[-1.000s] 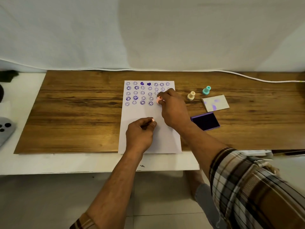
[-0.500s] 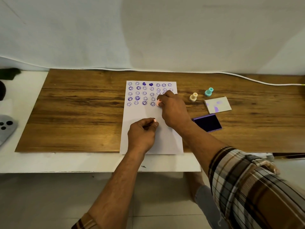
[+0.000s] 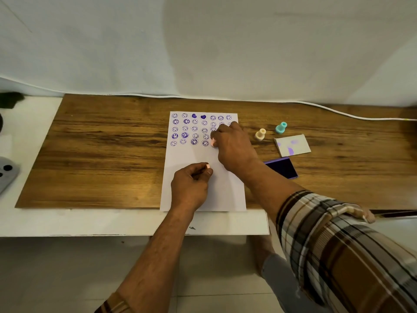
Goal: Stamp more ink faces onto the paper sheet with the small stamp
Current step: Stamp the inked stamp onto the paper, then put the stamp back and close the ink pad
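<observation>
Purple smiley prints fill the far end of the paper sheet [image 3: 203, 177], which lies mid-counter with its near edge at the counter's front edge. The right hand [image 3: 234, 150] has its grip closed on the small stamp [image 3: 213, 143], pressing it down next in the bottom row, though contact is mostly hidden. The left hand [image 3: 191, 184] pins the sheet, its grip pinched on a small pink piece [image 3: 207, 165], perhaps a cap. Next: lift straight up, then step rightward.
</observation>
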Demonstrator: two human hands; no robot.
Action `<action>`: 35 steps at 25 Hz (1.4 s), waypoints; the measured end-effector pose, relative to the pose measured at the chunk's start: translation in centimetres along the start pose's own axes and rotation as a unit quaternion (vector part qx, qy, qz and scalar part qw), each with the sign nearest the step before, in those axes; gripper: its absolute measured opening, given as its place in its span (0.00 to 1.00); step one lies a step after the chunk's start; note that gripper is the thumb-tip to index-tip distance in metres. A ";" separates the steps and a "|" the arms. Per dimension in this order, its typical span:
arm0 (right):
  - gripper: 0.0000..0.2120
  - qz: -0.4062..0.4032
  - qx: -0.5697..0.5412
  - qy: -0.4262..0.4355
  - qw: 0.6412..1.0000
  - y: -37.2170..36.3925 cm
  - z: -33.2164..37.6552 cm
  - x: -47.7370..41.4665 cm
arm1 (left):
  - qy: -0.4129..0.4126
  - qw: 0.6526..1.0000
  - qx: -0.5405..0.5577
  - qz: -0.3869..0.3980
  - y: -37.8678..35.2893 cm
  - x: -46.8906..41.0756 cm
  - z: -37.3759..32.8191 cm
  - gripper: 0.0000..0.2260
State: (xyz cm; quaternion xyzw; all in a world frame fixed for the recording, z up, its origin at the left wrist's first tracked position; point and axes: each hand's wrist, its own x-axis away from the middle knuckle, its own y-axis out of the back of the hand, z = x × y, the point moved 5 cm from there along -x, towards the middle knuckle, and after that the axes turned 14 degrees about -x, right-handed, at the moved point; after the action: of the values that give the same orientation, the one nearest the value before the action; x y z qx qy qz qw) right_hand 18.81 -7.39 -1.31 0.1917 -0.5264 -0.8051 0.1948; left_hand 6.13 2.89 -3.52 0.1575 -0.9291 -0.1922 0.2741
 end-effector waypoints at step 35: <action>0.14 -0.206 -0.549 -0.231 0.777 4.6 -1.2 14.9 | -0.059 0.978 0.149 0.131 -2.3 1.7 -2.9 0.15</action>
State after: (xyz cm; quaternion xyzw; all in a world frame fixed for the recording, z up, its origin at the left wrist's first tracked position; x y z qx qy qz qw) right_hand 7.24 -17.72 0.99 -0.0360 0.0274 -0.9985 -0.0307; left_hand 6.87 -0.61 -1.52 0.0617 -0.9744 -0.0230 0.2148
